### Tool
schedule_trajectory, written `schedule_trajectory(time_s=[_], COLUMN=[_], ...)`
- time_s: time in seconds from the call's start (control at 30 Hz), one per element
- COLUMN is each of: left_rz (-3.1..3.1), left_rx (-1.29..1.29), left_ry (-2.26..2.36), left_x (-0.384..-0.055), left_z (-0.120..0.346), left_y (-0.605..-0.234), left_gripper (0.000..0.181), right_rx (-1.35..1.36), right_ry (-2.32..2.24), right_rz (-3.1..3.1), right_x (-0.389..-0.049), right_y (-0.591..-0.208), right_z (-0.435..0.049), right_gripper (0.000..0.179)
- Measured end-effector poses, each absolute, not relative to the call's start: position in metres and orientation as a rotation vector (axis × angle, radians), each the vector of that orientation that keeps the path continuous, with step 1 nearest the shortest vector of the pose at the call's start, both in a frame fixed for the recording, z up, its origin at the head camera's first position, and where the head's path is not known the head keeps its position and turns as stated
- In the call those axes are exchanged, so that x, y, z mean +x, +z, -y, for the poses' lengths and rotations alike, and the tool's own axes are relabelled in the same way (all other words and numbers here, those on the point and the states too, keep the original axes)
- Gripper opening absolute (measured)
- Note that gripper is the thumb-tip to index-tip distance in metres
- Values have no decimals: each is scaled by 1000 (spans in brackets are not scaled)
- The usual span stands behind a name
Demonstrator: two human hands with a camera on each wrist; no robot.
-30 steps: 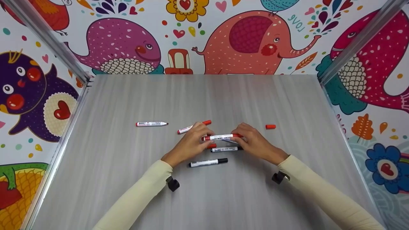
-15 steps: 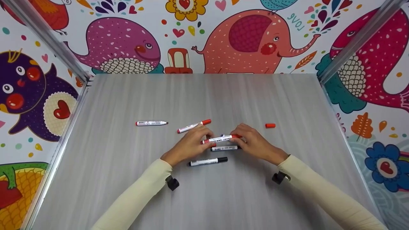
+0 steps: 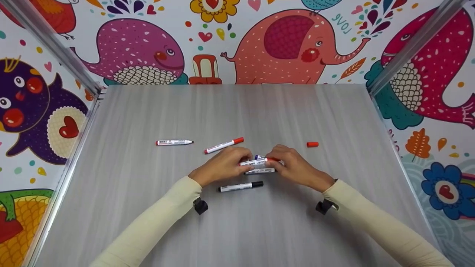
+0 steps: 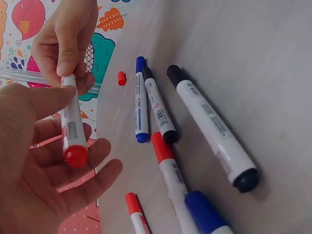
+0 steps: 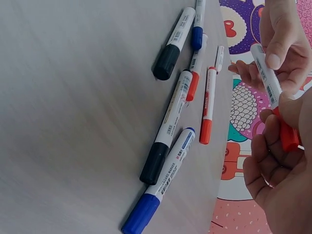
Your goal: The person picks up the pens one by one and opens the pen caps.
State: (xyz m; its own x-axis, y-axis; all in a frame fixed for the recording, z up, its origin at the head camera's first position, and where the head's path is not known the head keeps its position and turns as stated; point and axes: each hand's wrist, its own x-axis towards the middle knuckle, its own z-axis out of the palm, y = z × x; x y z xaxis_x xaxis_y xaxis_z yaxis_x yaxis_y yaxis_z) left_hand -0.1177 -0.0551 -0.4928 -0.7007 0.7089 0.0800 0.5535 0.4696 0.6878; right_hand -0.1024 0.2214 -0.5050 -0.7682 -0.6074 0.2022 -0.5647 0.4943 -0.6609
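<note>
One red-capped marker (image 3: 253,162) spans the gap above the table (image 3: 237,111) between the left hand (image 3: 226,165), pinching its smooth white barrel, and the right hand (image 3: 297,167), gripping its cap end. We see a loose, tubular red cap (image 3: 313,144) nearer the table's right edge, pale streaked grain, and cartoon animals (image 3: 256,65) on the wall (image 3: 219,46) beyond the far edge.
</note>
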Motion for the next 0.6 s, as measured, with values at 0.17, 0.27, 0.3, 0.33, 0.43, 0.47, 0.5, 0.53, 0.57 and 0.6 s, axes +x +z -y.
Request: schedule_trajectory(time_s=[0.17,0.27,0.3,0.33,0.43,0.47,0.5,0.53,0.57,0.6], left_rz=[-2485,-2486,-2487,-2486,-2485,-2485,-2483,-2482,-2482,-2481], left_rx=[1095,1108,1115,1123,1135,1134,1131,1128,1131,1135], left_ry=[1012,1007,1006,1007,996,988,982,976,969,965], left_x=[-118,-118,-118,-118,-118,-118,-118,-118,-118,-118], left_z=[52,50,50,50,49,49,49,49,49,49], left_y=[-490,-491,-491,-491,-491,-491,-491,-491,-490,-490], left_gripper=[18,16,16,15,14,14,14,14,14,14], right_rx=[-1025,-1003,-992,-977,-929,-917,-904,-894,-892,-892], right_ry=[-1185,-1203,-1206,-1207,-1195,-1187,-1176,-1164,-1155,-1146], right_rz=[-2641,-2625,-2619,-2610,-2583,-2573,-2564,-2557,-2549,-2543], right_x=[-103,-103,-102,-102,-102,-102,-102,-102,-102,-103], right_y=[-504,-504,-504,-503,-501,-501,-500,-500,-499,-499], right_z=[-222,-223,-223,-223,-223,-222,-222,-222,-222,-222], right_gripper=[12,11,11,12,12,12,12,12,12,12])
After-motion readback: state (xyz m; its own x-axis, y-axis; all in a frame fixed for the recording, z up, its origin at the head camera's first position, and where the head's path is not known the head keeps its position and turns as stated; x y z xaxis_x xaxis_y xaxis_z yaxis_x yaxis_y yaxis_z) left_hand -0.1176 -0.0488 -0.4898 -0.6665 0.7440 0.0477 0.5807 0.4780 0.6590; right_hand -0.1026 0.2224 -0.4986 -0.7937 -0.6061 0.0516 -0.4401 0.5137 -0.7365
